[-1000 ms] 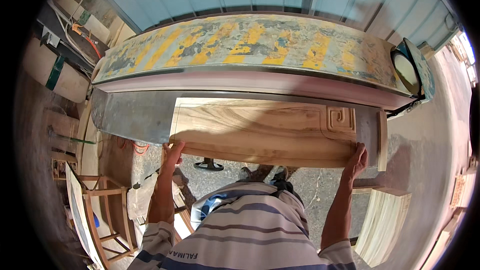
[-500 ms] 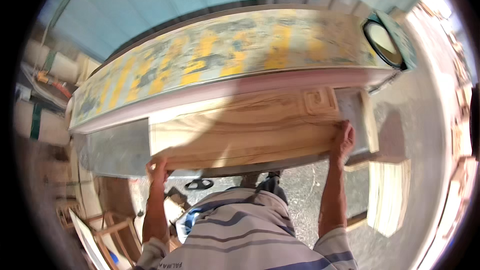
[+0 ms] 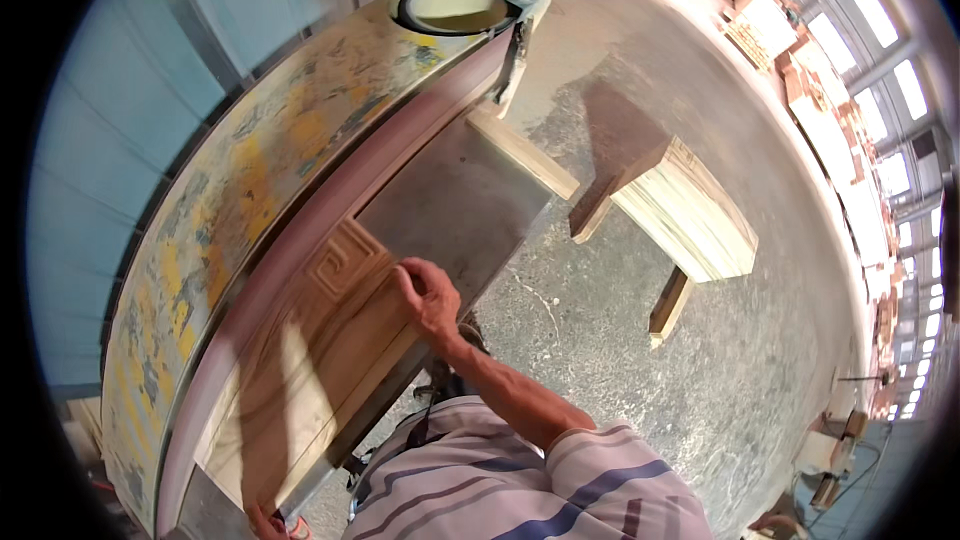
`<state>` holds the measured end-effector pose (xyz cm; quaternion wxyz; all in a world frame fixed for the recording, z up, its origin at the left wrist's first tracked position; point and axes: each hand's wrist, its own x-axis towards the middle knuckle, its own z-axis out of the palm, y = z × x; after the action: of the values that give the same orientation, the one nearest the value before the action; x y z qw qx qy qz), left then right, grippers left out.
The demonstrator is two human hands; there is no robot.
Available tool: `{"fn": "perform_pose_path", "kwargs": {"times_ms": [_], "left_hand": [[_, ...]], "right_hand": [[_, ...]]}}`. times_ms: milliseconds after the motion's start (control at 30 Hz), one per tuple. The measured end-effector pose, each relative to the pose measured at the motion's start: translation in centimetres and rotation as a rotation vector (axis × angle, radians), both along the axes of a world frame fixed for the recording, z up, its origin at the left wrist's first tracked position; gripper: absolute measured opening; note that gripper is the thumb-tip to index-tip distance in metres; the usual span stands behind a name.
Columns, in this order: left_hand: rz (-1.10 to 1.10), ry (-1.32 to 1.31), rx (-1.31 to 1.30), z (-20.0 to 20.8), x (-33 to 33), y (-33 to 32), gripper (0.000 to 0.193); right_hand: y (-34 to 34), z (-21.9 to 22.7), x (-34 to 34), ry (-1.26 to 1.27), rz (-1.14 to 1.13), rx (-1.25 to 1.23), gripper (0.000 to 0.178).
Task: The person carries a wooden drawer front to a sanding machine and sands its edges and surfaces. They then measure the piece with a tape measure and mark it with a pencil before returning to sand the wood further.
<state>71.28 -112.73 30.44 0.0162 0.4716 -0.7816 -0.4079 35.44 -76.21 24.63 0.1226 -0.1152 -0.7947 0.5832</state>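
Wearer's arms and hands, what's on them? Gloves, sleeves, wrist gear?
Right hand: five-fingered, no glove, no watch or band visible. Right sleeve is short, part of a pale shirt with blue and maroon stripes. Left hand: no glove visible; cut off at the lower edge, sleeve unseen.

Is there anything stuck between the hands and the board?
Nothing that shows. The right hand has its fingers right at the edge of the board, near the carved square. The left hand is at the other end, partly cut off by the picture's lower edge.
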Motion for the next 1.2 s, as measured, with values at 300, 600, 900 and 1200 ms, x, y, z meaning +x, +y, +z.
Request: {"fn": "perform_pose_path", "kwargs": {"times_ms": [300,600,900,1200], "left_hand": [[-0.798,0.300,-0.220,2.5,-1.6,2.2,0.064],[0.791,0.119,0.207,-12.1,-0.5,-2.3,0.058],[0.645,0.180,0.181,-7.8,-5.6,4.6,0.059],[0.748,0.216,0.256,-10.6,2.2,-4.7,0.059]], "right_hand": [[0.5,-0.2,-1.3,-0.068,-0.138,0.004,0.021],[7.3,-0.6,-7.5,-0.113,-0.189,-0.304,0.027],[9.6,-0.7,-9.8,0.027,-0.116,-0.265,0.028],[4.2,-2.0,-4.2,-0.025,-0.069,-0.257,0.018]]}}
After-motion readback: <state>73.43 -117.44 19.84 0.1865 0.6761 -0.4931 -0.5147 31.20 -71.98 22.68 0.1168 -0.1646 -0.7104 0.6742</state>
